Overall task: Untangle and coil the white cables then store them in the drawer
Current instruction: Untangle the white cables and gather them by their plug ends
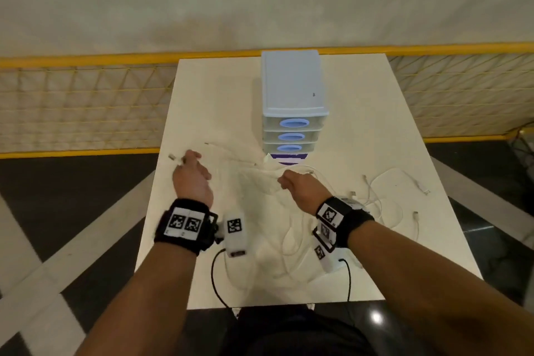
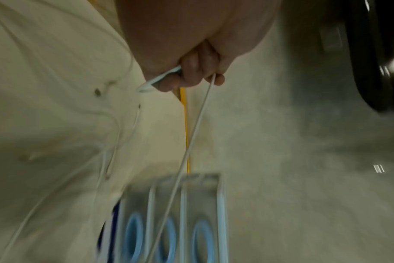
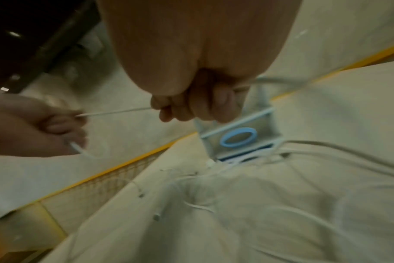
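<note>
A white cable [image 3: 117, 112] runs taut between my two hands above the white table [image 1: 390, 130]. My left hand [image 1: 189, 166] grips one end of it, with a short loop [image 2: 146, 85] sticking out of the fist and a plug tip [image 1: 172, 157] at the far left. My right hand [image 1: 284, 180] grips the same cable [image 2: 191, 138] further along, fingers [image 3: 220, 101] curled round it. More white cables [image 1: 387, 196] lie tangled on the table at right and below my hands. The drawer unit [image 1: 293, 101] with blue handles stands behind, its drawers closed.
A purple and white card [image 1: 289, 158] lies at the foot of the drawer unit. Yellow netting fence [image 1: 86, 101] runs behind the table. Black camera leads [image 1: 215, 277] hang from both wrist bands near the table's front edge.
</note>
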Available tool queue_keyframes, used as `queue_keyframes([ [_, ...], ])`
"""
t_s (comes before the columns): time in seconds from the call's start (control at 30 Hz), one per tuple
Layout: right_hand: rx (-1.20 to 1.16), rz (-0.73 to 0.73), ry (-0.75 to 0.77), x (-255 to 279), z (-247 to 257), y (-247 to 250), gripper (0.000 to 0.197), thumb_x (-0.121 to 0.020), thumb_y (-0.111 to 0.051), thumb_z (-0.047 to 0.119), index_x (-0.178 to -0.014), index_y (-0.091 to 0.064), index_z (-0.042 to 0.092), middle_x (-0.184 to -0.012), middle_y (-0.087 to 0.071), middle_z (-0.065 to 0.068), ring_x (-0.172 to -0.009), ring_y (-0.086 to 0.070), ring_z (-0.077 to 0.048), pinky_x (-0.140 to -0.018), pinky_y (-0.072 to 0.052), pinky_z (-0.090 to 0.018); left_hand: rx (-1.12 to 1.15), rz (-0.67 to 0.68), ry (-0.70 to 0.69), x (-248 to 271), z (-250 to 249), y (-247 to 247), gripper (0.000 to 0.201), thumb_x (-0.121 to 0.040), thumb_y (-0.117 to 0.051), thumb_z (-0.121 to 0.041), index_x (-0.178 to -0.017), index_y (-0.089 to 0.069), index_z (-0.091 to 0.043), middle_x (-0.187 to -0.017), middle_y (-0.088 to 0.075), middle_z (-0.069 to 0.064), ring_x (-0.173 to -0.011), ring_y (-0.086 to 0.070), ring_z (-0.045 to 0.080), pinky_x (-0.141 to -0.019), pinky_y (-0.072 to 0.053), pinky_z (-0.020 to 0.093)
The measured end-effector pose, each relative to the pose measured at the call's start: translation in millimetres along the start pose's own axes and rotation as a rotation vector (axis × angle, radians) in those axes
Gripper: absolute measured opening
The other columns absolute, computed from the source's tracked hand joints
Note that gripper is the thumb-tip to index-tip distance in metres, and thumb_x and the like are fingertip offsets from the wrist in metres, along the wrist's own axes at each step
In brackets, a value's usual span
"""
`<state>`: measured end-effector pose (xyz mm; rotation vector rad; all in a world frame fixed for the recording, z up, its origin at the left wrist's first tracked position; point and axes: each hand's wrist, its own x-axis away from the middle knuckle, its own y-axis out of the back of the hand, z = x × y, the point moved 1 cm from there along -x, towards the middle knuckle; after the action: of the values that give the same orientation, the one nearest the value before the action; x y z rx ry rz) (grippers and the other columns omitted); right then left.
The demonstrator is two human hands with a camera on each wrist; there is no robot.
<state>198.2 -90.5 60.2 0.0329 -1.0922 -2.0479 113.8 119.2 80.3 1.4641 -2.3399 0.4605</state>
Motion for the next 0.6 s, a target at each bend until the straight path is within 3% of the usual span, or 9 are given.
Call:
queue_keyframes([
  [0.07,-0.009,-0.017,-0.055,3.8,-18.5,3.3,0.029,-0.099,-0.039,0.023,-0.093,-0.06,0.004,-0.099,-0.067,-0.01,-0.096,-0.06,-0.032,-0.075,-0.033,-0.024,0.023,-0.096,-0.016,-25.0,-10.3,24.3,0.031,-0.098,-0.042,-0.025,-0.069,-0.053,-0.017,-0.035,-0.035,-0.011,-0.034,-0.035,0.006,-0.049,-0.028,0.025],
  [0.13,-0.024,-0.104,-0.098,5.2,-24.0,5.8,0.03,-0.099,-0.039,0.023,-0.093,-0.06,0.003,-0.098,-0.067,-0.014,-0.093,-0.059,-0.033,-0.071,-0.03,-0.023,-0.125,-0.087,-0.034,-31.2,-8.7,35.4,0.028,-0.094,-0.049,-0.03,-0.069,-0.055,-0.019,-0.043,-0.041,-0.007,-0.039,-0.038,0.009,-0.049,-0.03,0.026],
  [0.23,-0.086,-0.295,-0.111,2.1,-11.3,9.4,0.031,-0.099,-0.037,0.026,-0.094,-0.058,0.004,-0.091,-0.068,-0.017,-0.083,-0.06,-0.035,-0.065,-0.033,-0.029,-0.378,0.042,0.018,-10.9,10.7,26.5,0.034,-0.084,-0.065,-0.042,-0.067,-0.054,-0.014,-0.055,-0.043,0.003,-0.05,-0.04,0.016,-0.055,-0.036,0.029],
  [0.33,-0.075,-0.37,-0.055,0.1,9.5,8.1,0.031,-0.099,-0.037,0.029,-0.098,-0.057,0.006,-0.086,-0.069,-0.018,-0.077,-0.061,-0.037,-0.063,-0.039,-0.033,-0.405,0.236,0.087,18.3,34.8,8.0,0.042,-0.069,-0.075,-0.05,-0.074,-0.063,-0.01,-0.049,-0.039,-0.002,-0.049,-0.036,0.015,-0.059,-0.034,0.029],
  [0.4,-0.057,-0.343,0.027,1.7,24.0,4.7,0.029,-0.099,-0.039,0.029,-0.098,-0.056,0.005,-0.089,-0.07,-0.017,-0.079,-0.063,-0.037,-0.068,-0.047,-0.039,-0.415,0.387,0.066,37.3,43.3,-4.5,0.048,-0.065,-0.07,-0.057,-0.082,-0.067,-0.013,-0.044,-0.036,-0.01,-0.046,-0.033,0.012,-0.055,-0.032,0.026],
  [0.47,-0.038,-0.261,0.1,6.3,35.1,-0.8,0.027,-0.099,-0.039,0.028,-0.099,-0.057,0.007,-0.091,-0.07,-0.014,-0.081,-0.063,-0.034,-0.07,-0.047,-0.038,-0.409,0.464,0.028,53.1,44.6,-15.9,0.04,-0.08,-0.062,-0.053,-0.075,-0.065,-0.014,-0.039,-0.035,-0.012,-0.042,-0.033,0.008,-0.051,-0.031,0.024],
  [0.6,-0.051,-0.168,0.155,17.1,39.8,-9.9,0.026,-0.099,-0.039,0.028,-0.108,-0.058,0.012,-0.093,-0.071,-0.012,-0.082,-0.064,-0.031,-0.069,-0.046,-0.035,-0.319,0.404,-0.013,63.2,44.4,-28.1,0.043,-0.089,-0.061,-0.035,-0.056,-0.046,-0.013,-0.047,-0.037,0.001,-0.043,-0.034,0.012,-0.048,-0.031,0.024],
])
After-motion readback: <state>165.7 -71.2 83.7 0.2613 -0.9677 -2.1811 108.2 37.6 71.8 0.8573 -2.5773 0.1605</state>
